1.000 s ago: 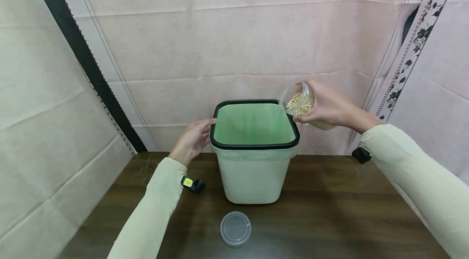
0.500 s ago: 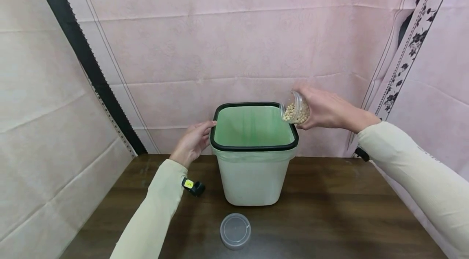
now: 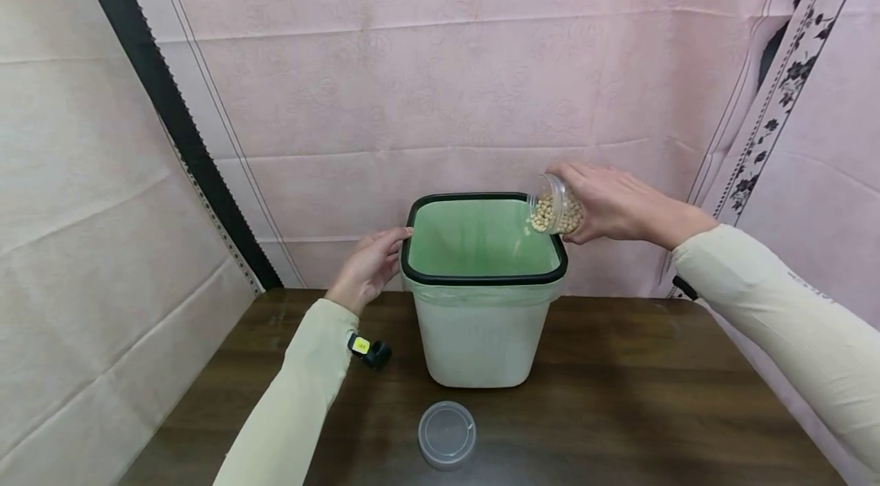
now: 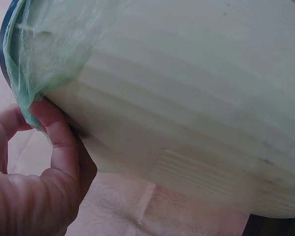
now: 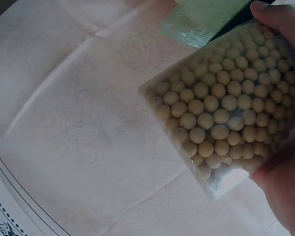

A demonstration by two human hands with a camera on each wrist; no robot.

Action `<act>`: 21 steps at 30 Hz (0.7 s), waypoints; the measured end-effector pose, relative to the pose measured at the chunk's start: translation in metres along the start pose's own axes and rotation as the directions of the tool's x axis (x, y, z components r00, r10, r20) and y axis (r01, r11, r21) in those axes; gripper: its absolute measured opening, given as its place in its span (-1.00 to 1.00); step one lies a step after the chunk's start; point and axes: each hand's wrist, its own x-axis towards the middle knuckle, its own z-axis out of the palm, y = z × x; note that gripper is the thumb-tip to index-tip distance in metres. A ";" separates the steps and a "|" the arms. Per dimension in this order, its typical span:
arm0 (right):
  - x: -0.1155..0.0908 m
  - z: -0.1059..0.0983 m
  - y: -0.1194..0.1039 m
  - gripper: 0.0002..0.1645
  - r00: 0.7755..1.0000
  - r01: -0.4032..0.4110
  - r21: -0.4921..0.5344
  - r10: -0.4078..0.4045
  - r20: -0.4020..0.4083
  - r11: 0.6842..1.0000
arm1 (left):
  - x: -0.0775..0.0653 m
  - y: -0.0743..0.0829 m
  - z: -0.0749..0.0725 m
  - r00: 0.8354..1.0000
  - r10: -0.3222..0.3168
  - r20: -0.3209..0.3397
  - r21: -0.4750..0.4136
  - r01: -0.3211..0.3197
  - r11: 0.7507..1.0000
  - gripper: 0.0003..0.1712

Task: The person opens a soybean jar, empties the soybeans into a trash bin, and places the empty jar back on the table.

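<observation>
A pale waste bin (image 3: 481,341) with a black rim (image 3: 484,280) stands upright on the table, lined with a thin green bag (image 3: 467,238). My left hand (image 3: 369,270) pinches its left rim; in the left wrist view the fingers (image 4: 59,132) curl under the edge against the bag. Tilted over the rim's right side is a clear jar (image 3: 570,203), gripped by my right hand (image 3: 612,203). Its uncovered mouth points left and down, with pale soybeans (image 3: 543,215) gathered there and a few dropping into the bin. Up close, soybeans (image 5: 221,108) fill the jar's base end.
A round translucent lid (image 3: 448,434) lies on the dark wooden table (image 3: 619,394) in front of the bin. Pale cloth (image 3: 412,89) hangs behind the table and along both sides. Each wrist wears a small black camera (image 3: 371,352).
My right hand has lowered and tipped the jar further, its mouth now over the bin, and soybeans have started falling out. The left hand keeps its place on the rim.
</observation>
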 end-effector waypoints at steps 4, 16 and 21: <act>0.001 -0.001 -0.001 0.18 1.000 -0.006 -0.023 0.006 0.006 1.000 | 0.001 -0.001 0.001 1.000 0.002 0.008 0.007 -0.002 1.000 -0.86; -0.004 -0.002 0.002 0.16 1.000 -0.013 -0.058 0.014 0.015 0.998 | 0.006 -0.004 0.003 1.000 0.003 0.019 -0.016 -0.002 1.000 -0.78; -0.005 -0.001 0.003 0.14 1.000 0.006 -0.072 -0.006 0.001 0.997 | 0.005 -0.004 0.003 1.000 -0.008 0.019 -0.012 0.008 1.000 -0.80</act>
